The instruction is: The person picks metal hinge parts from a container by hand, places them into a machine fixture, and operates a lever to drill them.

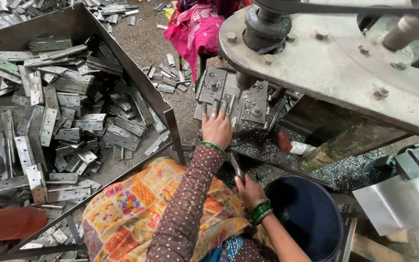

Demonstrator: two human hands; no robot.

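Hinges [59,121] fill our big metal tray [136,73] on the left, a whole heap of them, and more lie on the floor past it. One hinge [229,104] lies on the press bed [255,102], right under the round punch [244,80]. Our left hand [217,127] rests flat on that hinge with the fingers spread, pressing it in place. Our right hand [248,190] sits lower, near the dark blue bucket [309,213], closed around a thin metal handle [236,167]. We think the job is far from over, since the tray looks so full. We cannot see into the bucket, so we cannot tell how many pieces are finished. Shiny metal bits cover the bed, and a red and white can [292,144] lies nearby.
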